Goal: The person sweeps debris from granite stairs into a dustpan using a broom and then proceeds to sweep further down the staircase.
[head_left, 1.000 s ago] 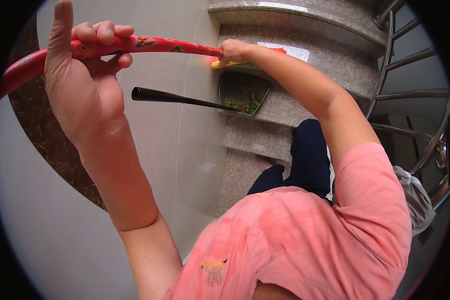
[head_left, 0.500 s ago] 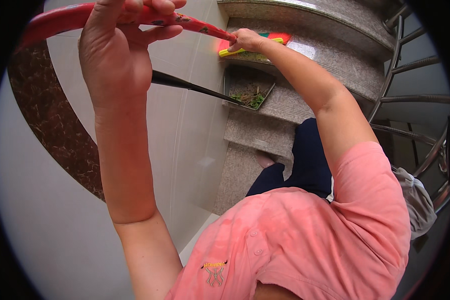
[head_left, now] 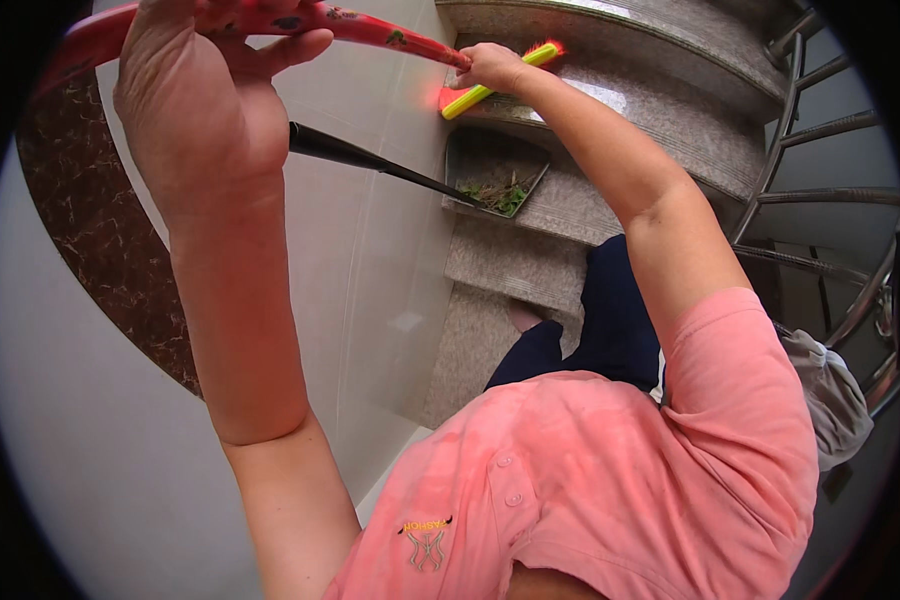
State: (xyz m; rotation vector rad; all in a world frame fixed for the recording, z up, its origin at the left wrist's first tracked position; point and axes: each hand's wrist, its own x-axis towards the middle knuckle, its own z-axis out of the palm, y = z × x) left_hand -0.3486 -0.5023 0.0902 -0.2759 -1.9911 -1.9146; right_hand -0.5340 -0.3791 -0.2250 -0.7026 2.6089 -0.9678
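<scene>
A broom's red, flower-patterned handle runs across the upper left. My left hand is closed around its upper part, some fingers cut off by the frame's top. Farther down, my right hand grips the handle close to the broom head, a yellow bar with red bristles slanting over a stair step. Just below sits a dark dustpan holding green leaves and dry bits. Its black handle rises left and vanishes behind my left hand; whether that hand holds it too is hidden.
Grey speckled stone stairs climb toward the top. Light wall tiles with a dark red-brown band border them on the left. A metal railing follows the right side, with a grey cloth near its lower end.
The broom head has turned to a steeper slant, its right end higher. My left hand has shifted slightly left with the handle. The dustpan has stayed about where it was.
</scene>
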